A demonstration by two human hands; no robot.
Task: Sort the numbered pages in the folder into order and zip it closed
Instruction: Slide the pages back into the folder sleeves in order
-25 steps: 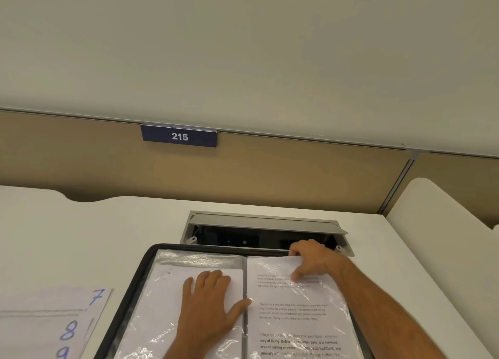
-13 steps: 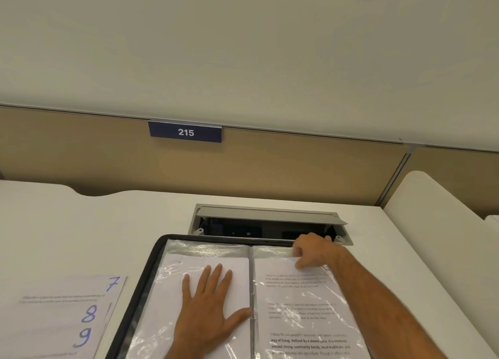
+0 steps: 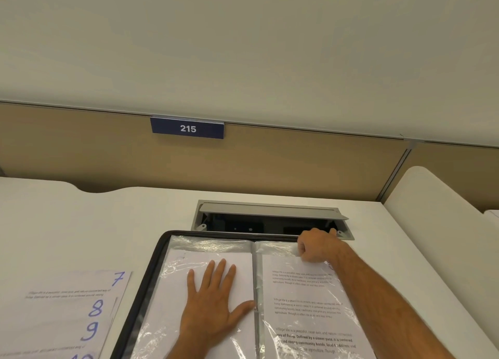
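- The folder (image 3: 140,285) lies open on the white surface (image 3: 81,223), its black zipped edge showing along the left and far sides.
- The left hand (image 3: 213,304) rests flat on the left sleeve (image 3: 167,291), fingers straight and spread, thumb touching the spine (image 3: 256,283); its grip is open and holds nothing.
- The right hand (image 3: 317,246) sits at the far top edge of the right sleeve, fingers curled; it seems to pinch the top of the printed page (image 3: 305,304) or the plastic there, though the fingertips are hidden.
- That page lies in the right half, directly under and nearer than the right hand.
- Loose pages (image 3: 62,310) marked 7, 8 and 9 lie fanned on the surface, left of the folder and apart from both hands.
- Just beyond the folder is an open cable hatch (image 3: 270,215); a sign (image 3: 187,128) reading 215 hangs on the partition.
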